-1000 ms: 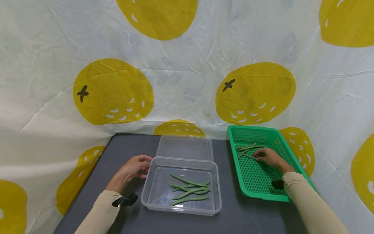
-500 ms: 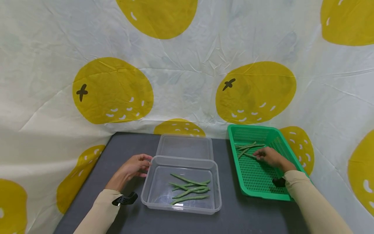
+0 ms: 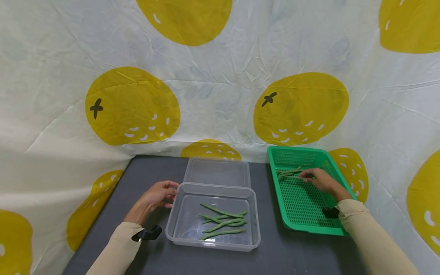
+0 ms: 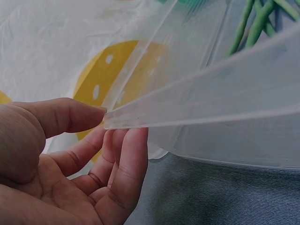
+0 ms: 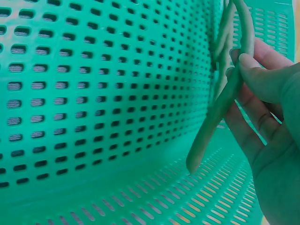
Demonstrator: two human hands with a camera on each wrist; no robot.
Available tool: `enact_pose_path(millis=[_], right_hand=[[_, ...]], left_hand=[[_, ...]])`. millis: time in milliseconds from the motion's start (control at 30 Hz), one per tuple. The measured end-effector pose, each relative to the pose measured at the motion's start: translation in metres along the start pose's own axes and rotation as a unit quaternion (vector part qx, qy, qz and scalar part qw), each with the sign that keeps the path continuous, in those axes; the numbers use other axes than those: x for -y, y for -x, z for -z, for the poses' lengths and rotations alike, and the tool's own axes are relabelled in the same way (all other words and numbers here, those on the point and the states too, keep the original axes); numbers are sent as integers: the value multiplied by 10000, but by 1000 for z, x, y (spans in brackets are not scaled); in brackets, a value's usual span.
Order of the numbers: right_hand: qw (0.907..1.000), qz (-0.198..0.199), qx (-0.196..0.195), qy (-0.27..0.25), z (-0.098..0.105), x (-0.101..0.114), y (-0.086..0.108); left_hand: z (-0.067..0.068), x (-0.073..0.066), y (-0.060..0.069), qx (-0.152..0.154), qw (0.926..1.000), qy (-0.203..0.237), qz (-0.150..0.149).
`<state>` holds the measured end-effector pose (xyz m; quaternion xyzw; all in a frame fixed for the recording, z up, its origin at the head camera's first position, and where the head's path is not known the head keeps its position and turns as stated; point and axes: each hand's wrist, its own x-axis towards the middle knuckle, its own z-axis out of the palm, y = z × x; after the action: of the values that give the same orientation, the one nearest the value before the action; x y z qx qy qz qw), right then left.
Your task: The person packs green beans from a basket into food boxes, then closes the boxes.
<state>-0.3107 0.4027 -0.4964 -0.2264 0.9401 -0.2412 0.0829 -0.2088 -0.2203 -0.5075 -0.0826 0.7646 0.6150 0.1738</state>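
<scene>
My right hand (image 3: 321, 180) is inside the green slotted basket (image 3: 297, 208). It pinches a green bean (image 5: 215, 115) between thumb and fingers, the bean hanging slanted in the right wrist view. Several other beans (image 3: 289, 172) lie at the basket's far left. At the left, my left hand (image 3: 159, 196) holds the rim corner of a clear plastic container (image 3: 213, 244); the left wrist view has the thumb above the rim (image 4: 126, 117) and fingers below. Several green beans (image 3: 223, 226) lie crossed on the container's floor.
A clear flat lid (image 3: 218, 172) lies on the dark table (image 3: 156, 168) behind the container. A white cloth (image 3: 216, 99) printed with yellow fruit hangs behind the table and along both sides. A strip of table separates container and basket.
My right hand has lifted slightly and shifted right, raising the pinched bean from the others in the basket. The left hand and the container have stayed put.
</scene>
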Motion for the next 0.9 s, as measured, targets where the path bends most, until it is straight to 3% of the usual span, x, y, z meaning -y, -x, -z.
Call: enact_pose_path(millis=[400, 900], right_hand=[[9994, 169, -134, -258, 21, 16, 5], [9970, 477, -314, -518, 24, 44, 0]], left_hand=[[0, -2, 1, 115, 9999, -10, -84], [0, -3, 4, 112, 9999, -12, -72]])
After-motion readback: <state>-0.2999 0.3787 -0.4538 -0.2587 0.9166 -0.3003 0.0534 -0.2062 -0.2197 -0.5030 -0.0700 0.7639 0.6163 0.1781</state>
